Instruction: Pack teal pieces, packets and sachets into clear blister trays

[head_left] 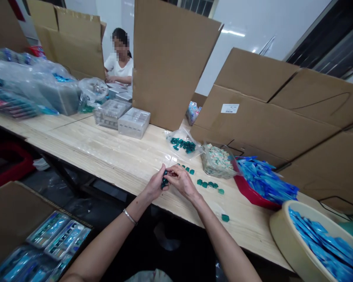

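Over the near edge of a pale wooden table [111, 156], my left hand [154, 185] and my right hand [181, 181] meet. Together they pinch a small stack of teal square pieces [164, 181], with the fingers of both curled closed round it. More loose teal pieces [208, 184] lie on the table just right of my right hand, and a single one [225, 217] lies nearer the edge. An open clear bag of teal pieces [182, 144] rests just beyond my hands. A bracelet circles my left wrist.
A clear bag of pale pieces [219, 161], a red tray [250, 192] and a cream basin [285, 239] of blue strips stand at right. Clear plastic cases [133, 122] and bagged goods sit at far left. Cardboard sheets [170, 58] wall the back. Another person [120, 58] sits behind.
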Tool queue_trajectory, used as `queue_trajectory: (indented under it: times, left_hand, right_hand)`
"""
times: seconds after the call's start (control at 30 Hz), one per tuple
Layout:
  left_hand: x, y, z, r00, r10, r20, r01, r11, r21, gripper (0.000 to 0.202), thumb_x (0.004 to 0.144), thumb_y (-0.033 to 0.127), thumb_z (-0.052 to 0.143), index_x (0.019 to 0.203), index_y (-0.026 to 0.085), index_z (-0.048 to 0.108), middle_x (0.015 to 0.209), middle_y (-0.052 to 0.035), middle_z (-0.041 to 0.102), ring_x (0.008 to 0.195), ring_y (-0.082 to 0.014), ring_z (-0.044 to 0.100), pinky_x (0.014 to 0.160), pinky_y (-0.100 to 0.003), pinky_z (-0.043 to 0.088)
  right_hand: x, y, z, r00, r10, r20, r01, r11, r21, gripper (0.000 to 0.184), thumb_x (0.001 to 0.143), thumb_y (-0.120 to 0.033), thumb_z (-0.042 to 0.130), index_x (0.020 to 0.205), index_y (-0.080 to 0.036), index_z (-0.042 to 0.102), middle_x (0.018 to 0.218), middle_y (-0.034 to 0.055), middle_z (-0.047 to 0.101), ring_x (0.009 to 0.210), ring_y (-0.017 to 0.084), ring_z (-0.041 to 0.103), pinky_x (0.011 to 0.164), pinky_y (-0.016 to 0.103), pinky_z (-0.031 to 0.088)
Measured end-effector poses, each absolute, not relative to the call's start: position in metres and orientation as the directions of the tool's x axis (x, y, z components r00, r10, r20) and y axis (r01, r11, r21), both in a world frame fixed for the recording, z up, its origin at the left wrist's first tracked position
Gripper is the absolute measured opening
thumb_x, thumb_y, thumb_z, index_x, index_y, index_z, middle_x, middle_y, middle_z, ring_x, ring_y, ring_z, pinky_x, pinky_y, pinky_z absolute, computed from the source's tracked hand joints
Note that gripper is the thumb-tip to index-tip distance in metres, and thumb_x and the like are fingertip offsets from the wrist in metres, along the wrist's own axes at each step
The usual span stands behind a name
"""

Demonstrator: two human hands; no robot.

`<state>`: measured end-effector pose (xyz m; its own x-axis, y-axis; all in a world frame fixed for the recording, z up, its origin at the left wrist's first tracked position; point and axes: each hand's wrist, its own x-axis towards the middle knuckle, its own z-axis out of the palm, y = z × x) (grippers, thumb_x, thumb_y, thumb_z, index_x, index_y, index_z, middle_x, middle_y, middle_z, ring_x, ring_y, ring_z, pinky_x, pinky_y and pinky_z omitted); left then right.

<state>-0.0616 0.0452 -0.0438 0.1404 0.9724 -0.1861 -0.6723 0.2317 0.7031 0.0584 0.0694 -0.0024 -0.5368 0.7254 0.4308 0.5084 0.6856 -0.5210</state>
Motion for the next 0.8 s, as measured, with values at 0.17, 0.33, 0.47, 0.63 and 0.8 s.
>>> queue_trajectory:
  times: [0.17,0.33,0.47,0.63,0.8]
  left_hand:
    - [-0.063,0.040,-0.036,0.193,0.973,-0.129,-0.629,0.224,0.745,0.058,0.074,0.066,0.042,0.089,0.013,0.059,0.069,-0.0019,0.052,0.047,-0.0059,0.042,0.033,-0.015,0.019]
    - [-0.073,0.033,-0.031,0.090,0.996,-0.023,-0.540,0.069,0.839,0.038,0.073,0.047,0.060,0.097,0.017,0.058,0.086,-0.0016,0.053,0.048,-0.0018,0.039,0.034,-0.013,0.017]
    - [-0.072,0.032,-0.032,0.023,1.000,0.001,-0.387,0.008,0.922,0.042,0.074,0.044,0.059,0.106,0.016,0.058,0.071,0.0009,0.053,0.042,-0.0028,0.033,0.034,-0.016,0.020]
    - [-0.070,0.036,-0.035,-0.107,0.978,0.176,-0.069,-0.184,0.980,0.032,0.076,0.035,0.058,0.103,0.019,0.064,0.070,-0.0006,0.059,0.056,-0.0097,0.049,0.056,-0.023,0.041]
    - [-0.071,0.040,-0.038,-0.137,0.926,0.352,0.066,-0.346,0.936,0.028,0.072,0.023,0.062,0.099,0.020,0.066,0.099,-0.0062,0.066,0.092,-0.0184,0.057,0.088,-0.031,0.040]
  right_hand:
    - [0.061,0.073,-0.004,-0.415,0.804,0.426,0.446,0.588,-0.675,0.017,0.075,-0.025,0.062,0.089,-0.018,0.068,0.077,0.0031,0.065,0.066,0.013,0.056,0.062,0.024,0.046]
    - [0.072,0.076,-0.006,-0.382,0.840,0.386,0.354,0.519,-0.778,0.018,0.076,-0.025,0.059,0.090,-0.018,0.069,0.082,0.0041,0.068,0.068,0.013,0.060,0.064,0.025,0.048]
    - [0.073,0.074,-0.012,-0.346,0.871,0.349,0.289,0.453,-0.844,0.019,0.075,-0.025,0.060,0.090,-0.018,0.068,0.084,0.0050,0.069,0.073,0.015,0.064,0.070,0.028,0.052]
    - [0.071,0.071,-0.017,-0.271,0.882,0.385,0.291,0.457,-0.841,0.016,0.073,-0.025,0.061,0.085,-0.017,0.068,0.081,0.0052,0.069,0.070,0.016,0.065,0.070,0.029,0.053]
    - [0.070,0.068,-0.018,-0.214,0.891,0.400,0.334,0.452,-0.827,0.015,0.076,-0.027,0.058,0.082,-0.017,0.067,0.076,0.0046,0.069,0.066,0.016,0.064,0.063,0.027,0.053]
